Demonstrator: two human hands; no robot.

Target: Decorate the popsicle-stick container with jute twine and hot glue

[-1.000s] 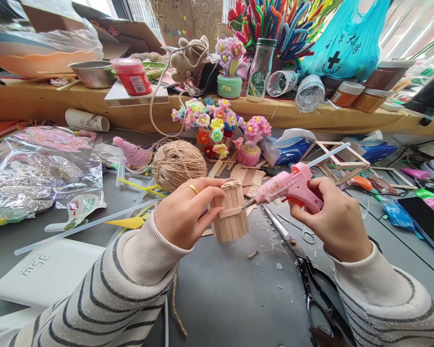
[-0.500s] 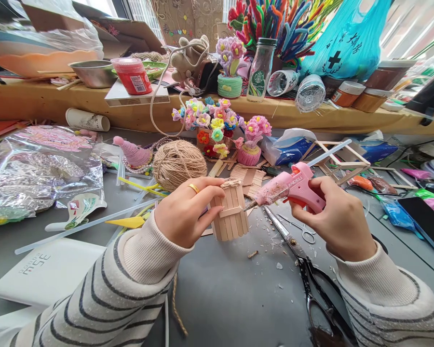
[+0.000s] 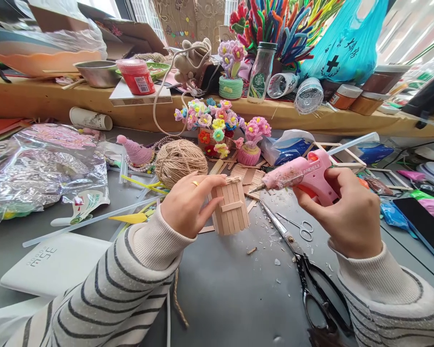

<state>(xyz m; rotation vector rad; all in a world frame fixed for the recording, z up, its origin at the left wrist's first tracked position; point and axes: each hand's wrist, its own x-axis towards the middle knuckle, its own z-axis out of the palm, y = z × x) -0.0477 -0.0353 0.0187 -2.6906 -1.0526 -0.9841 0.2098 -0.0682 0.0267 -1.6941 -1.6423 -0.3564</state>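
Note:
My left hand (image 3: 188,205) grips a small bucket made of wooden craft sticks (image 3: 233,209), holding it upright just above the grey table, with twine glued along its rim. My right hand (image 3: 347,212) is wrapped round the handle of a pink hot glue gun (image 3: 300,176). The gun's nozzle points left and sits a short way to the right of the bucket's top edge, not touching it. A clear glue stick pokes out of the gun's back. A ball of jute twine (image 3: 180,161) lies just behind my left hand.
Black scissors (image 3: 307,274) and small silver scissors (image 3: 300,229) lie on the table under my right hand. Pipe-cleaner flower pots (image 3: 217,125), a tissue pack (image 3: 287,147), a plastic bag (image 3: 39,164), a white box (image 3: 54,262) and a cluttered wooden shelf (image 3: 94,103) surround the spot.
My right hand lifted the glue gun up and away to the right, so the nozzle left the bucket's side. The left hand kept holding the bucket.

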